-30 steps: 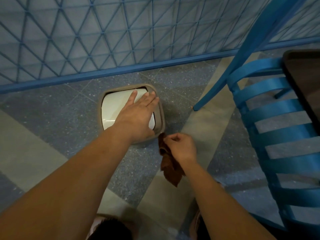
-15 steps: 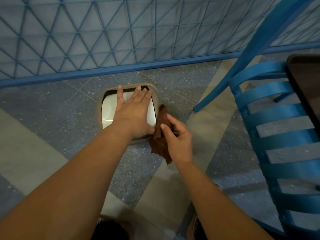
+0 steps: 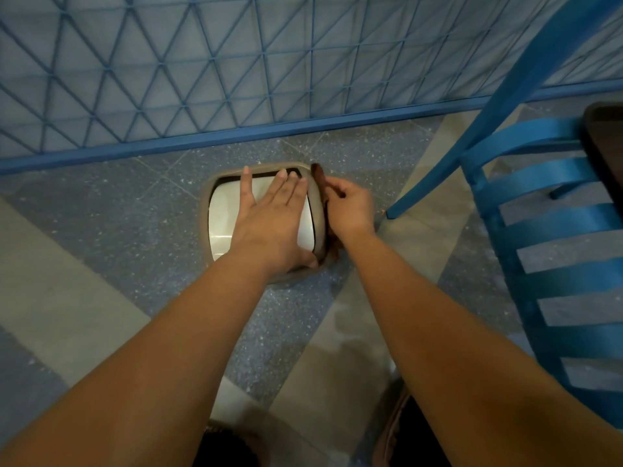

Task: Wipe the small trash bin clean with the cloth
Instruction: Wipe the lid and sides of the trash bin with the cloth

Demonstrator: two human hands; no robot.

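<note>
1. Small trash bin point(image 3: 215, 224): stands on the speckled floor point(image 3: 118, 214), seen from above; tan rim, white swing lid. Its long axis runs from the person toward the blue lattice wall point(image 3: 236, 62); the far end points at the wall's blue base rail point(image 3: 202, 143). A dark gap shows at the far end of the lid.
2. Left hand point(image 3: 269, 224): lies flat on the bin's lid, fingers point(image 3: 247, 187) straight and spread, holding nothing, tips reaching the far rim.
3. Right hand point(image 3: 350, 210): just beside the bin's right rim, fingers curled round the cloth and pressing it against that rim.
4. Cloth point(image 3: 318, 178): brown, bunched, touching the outer right edge of the bin; one end sticks up at the far right corner, another part shows below the hand near the near right corner.
5. Open room: bare floor lies left of the bin and between the bin and the wall rail; a pale floor band runs diagonally to the right of the bin.
6. Blue chair point(image 3: 539, 230): right of the bin; one leg foot rests on the floor near the right hand, apart from it. The slatted seat stands farther right.
7. Dark surface point(image 3: 606, 146): an edge shows beyond the chair, well apart from the bin.
</note>
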